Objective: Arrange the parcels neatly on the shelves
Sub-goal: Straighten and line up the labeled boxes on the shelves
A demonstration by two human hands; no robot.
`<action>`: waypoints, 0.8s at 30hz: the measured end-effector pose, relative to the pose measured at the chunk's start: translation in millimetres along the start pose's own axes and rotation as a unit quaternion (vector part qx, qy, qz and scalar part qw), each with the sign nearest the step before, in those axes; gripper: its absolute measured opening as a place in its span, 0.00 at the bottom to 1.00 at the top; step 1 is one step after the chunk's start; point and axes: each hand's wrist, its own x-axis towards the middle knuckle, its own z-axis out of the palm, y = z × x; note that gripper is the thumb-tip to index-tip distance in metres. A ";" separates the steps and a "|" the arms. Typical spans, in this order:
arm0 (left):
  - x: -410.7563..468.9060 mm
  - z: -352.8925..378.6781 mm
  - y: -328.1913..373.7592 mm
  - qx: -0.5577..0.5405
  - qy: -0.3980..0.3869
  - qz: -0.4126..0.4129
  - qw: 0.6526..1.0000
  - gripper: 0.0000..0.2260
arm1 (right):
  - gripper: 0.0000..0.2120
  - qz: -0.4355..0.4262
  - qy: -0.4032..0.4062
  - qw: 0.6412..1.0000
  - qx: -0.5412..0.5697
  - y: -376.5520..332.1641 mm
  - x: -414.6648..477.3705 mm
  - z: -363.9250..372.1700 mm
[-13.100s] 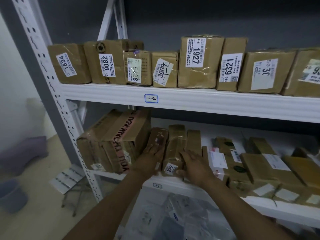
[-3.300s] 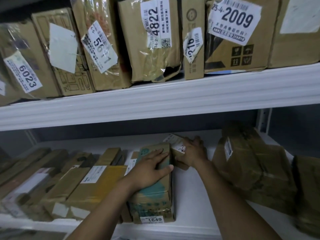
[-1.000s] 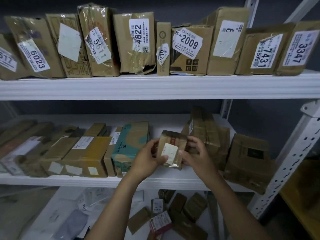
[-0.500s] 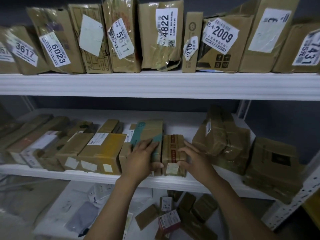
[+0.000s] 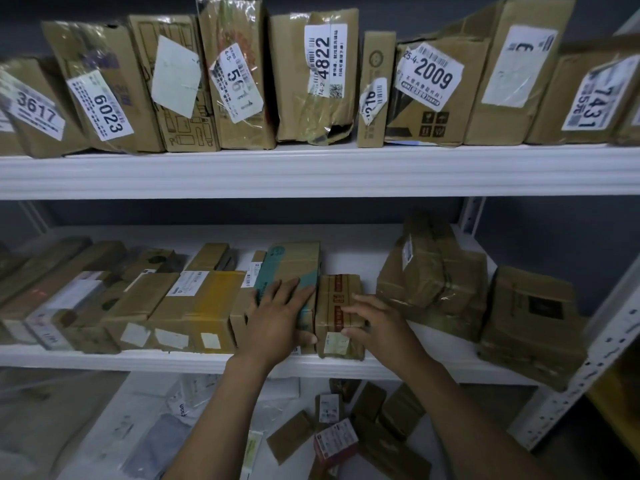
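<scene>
head camera faces white shelving. the landmark is the small taped parcel (image 5: 337, 296), standing at the front edge of the middle shelf (image 5: 104, 360). it is brown, with red printed tape along its top and a pale sticker on its front face.

far to its left, flat brown boxes lie side by side along the same shelf, blurred at the far end. nearer on its left is the yellow-taped box (image 5: 204, 306). close against its left side is the teal-printed box (image 5: 294, 261), which reaches further back.

the left hand (image 5: 277, 317) lies on that box just left of the parcel, fingers straight and spread over the top, thumb stretched toward the parcel's lower front. the right hand (image 5: 377, 323) is at the parcel's right side, fingers bent over its top and thumb on its front face, holding it.

right of the parcel, past a strip of bare shelf, sits the bulky wrapped parcel (image 5: 433, 282). further right is the box with a dark square (image 5: 533, 317), beside the perforated upright (image 5: 602, 348).

above the parcel, the upper shelf (image 5: 311, 171) carries upright parcels, left to right: parcel 3617 (image 5: 34, 109), parcel 6023 (image 5: 104, 105), parcel 4822 (image 5: 311, 81), parcel 2009 (image 5: 429, 81), parcel 7431 (image 5: 588, 98). below the parcel, small packets (image 5: 332, 441) lie loose on the lowest shelf (image 5: 145, 410).
</scene>
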 end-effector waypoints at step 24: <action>33.3 -7.9 119.0 -0.030 -0.047 0.062 0.997 0.29 | 0.37 0.241 0.078 0.966 -0.052 48.1 -2.4 -110.9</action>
